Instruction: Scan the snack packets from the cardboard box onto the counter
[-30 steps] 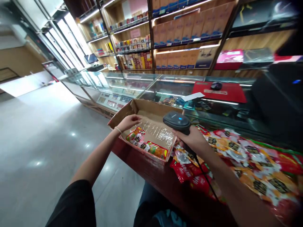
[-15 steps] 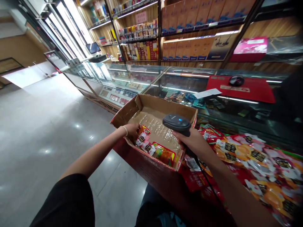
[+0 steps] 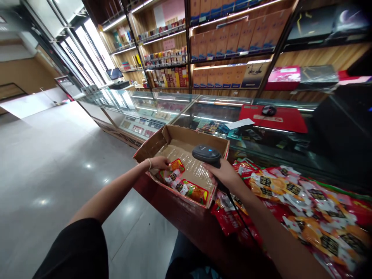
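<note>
My right hand point(image 3: 225, 177) is wrapped round the handle of a black barcode scanner point(image 3: 205, 153), whose blue light glows and whose cord trails down. The scanner is above the right part of an open cardboard box point(image 3: 195, 135). Inside the box's left end, my left hand point(image 3: 161, 162) has its fingers closed on the edge of a red snack packet point(image 3: 178, 166). Its fingertips are partly hidden. Beside it along the near wall of the box lie other snack packets point(image 3: 196, 192), red and white.
Many snack packets point(image 3: 293, 190) are heaped right of the box. Behind stands a glass display counter point(image 3: 216, 110) with a white paper slip point(image 3: 240, 123), a red mat point(image 3: 279, 123) and a computer mouse point(image 3: 269, 111). Stocked shelves point(image 3: 168, 66) line the wall.
My left hand has lifted the red packet slightly, so more of its face shows. The scanner stays over the box. The camera view has tilted up and shifted right.
</note>
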Available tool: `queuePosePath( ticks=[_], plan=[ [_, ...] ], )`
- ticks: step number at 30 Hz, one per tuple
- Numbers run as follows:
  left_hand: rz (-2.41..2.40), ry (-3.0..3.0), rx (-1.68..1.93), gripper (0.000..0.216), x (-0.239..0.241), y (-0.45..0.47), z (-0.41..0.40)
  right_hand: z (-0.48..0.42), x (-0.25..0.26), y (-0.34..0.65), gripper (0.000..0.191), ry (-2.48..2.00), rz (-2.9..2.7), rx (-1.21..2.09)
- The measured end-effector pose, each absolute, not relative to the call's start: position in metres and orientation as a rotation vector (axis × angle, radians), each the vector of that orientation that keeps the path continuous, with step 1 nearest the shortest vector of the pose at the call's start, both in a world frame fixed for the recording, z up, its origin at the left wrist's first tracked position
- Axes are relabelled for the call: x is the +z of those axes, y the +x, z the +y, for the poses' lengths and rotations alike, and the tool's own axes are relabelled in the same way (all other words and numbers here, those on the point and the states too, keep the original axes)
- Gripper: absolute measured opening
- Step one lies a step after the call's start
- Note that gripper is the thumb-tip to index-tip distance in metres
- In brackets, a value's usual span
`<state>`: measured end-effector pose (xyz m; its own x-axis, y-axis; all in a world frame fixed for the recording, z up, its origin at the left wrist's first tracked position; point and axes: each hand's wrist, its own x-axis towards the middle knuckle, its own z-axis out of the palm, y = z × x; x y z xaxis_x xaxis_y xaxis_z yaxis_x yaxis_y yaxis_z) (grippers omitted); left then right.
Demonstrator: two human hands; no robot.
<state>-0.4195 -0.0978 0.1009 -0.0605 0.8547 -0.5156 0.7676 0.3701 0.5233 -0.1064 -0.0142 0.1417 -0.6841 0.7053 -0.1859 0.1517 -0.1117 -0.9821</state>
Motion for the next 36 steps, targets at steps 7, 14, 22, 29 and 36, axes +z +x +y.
queuePosePath(
  ticks=[7, 14, 22, 29, 36],
  plan=[
    [1.657, 1.137, 0.949, 0.047, 0.153, -0.4, -0.094, -0.019, 0.142, -0.092, 0.04, -0.921, -1.681, 1.751],
    [1.14, 0.832, 1.512, 0.028, 0.18, -0.329, -0.068, -0.029, 0.163, -0.052, 0.047, -0.908, -1.636, 1.674],
    [0.535, 0.383, 1.289, 0.027, 0.19, -0.244, -0.033, -0.038, 0.167, 0.005, 0.048, -0.98, -1.517, 1.568],
    [0.525, 0.507, 1.15, 0.074, 0.187, -0.212, -0.014, -0.035, 0.154, 0.05, 0.042, -1.13, -1.501, 1.345],
    [0.985, 0.878, 1.024, 0.036, 0.153, -0.21, 0.0, -0.024, 0.128, 0.077, 0.041, -1.254, -1.539, 1.149]
  ],
)
